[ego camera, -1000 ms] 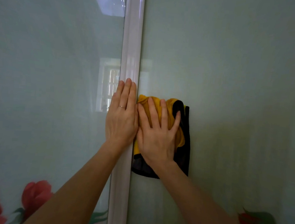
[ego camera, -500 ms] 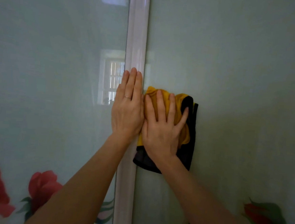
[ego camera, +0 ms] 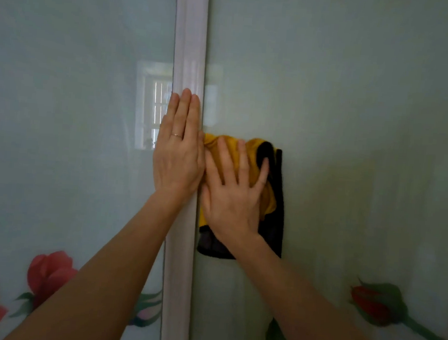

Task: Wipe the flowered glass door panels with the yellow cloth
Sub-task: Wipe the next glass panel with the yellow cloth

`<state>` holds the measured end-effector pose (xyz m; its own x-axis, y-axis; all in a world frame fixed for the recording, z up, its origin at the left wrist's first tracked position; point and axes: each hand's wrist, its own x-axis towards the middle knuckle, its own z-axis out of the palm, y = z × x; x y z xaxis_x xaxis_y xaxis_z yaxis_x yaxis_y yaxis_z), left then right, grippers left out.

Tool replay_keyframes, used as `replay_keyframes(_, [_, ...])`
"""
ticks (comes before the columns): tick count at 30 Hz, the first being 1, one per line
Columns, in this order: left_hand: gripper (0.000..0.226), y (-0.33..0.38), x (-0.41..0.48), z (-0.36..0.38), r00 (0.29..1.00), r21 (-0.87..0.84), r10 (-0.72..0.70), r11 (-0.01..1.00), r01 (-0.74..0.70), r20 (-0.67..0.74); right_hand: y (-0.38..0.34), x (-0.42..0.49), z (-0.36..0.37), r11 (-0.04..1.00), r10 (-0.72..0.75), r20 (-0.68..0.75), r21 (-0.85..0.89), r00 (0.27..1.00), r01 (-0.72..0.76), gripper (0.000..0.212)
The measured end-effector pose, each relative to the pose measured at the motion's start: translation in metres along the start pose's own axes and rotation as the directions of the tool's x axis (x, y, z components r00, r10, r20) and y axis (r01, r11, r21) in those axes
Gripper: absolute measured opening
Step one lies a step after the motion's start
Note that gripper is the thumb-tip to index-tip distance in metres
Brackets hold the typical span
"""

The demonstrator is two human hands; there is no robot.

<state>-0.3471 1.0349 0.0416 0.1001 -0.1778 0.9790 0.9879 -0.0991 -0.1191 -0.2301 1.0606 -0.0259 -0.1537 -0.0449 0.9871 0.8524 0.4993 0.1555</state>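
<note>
Frosted pale-green glass, glossy: the left door panel [ego camera: 60,130] has red flower prints [ego camera: 48,271] low down and a barred window's reflection [ego camera: 153,105] near its right edge.

A white frame strip [ego camera: 192,33], smooth and rounded, runs upright between the panels. The left hand [ego camera: 178,155] lies flat on it, fingers straight and together, holding nothing. There is a thin ring [ego camera: 177,135] on one finger.

Just right of the strip, the yellow cloth [ego camera: 255,144] is pressed to the right door panel [ego camera: 355,126] under the right hand [ego camera: 231,197]. The fingers are spread and straight, palm down, gripping nothing. The cloth is soft and bunched, and its dark backing [ego camera: 276,227] hangs square below the palm. A red rosebud print [ego camera: 370,304] sits lower right.

We judge the step to be wiping the right panel's inner edge at mid-height. The next move likely calls for even palm pressure and a sweep away from the strip. The slick glass should let the cloth slide, though it could slip out from under a flat palm.
</note>
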Motion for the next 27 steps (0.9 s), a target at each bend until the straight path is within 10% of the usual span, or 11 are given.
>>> replay_keyframes(5, [0.049, 0.0, 0.0, -0.003, 0.999, 0.026, -0.004, 1.0, 0.003, 0.039, 0.051, -0.011, -0.011, 0.965, -0.26, 0.003, 0.033, 0.966, 0.26, 0.054])
replay_keyframes(13, [0.062, 0.008, 0.0, -0.007, 0.999, 0.067, -0.026, 0.998, 0.023, 0.042, 0.051, 0.002, -0.013, 0.972, 0.218, -0.08, -0.077, 0.973, -0.224, 0.058])
replay_keyframes(21, [0.067, 0.009, -0.002, -0.003, 0.999, 0.087, -0.026, 0.996, 0.022, 0.041, 0.06, -0.013, -0.016, 0.984, -0.18, -0.007, 0.012, 0.984, 0.18, 0.055])
replay_keyframes(27, [0.068, 0.013, -0.002, -0.006, 0.997, 0.136, -0.048, 0.99, 0.039, 0.061, 0.046, 0.0, -0.011, 0.967, 0.248, -0.118, -0.034, 0.962, -0.254, 0.057])
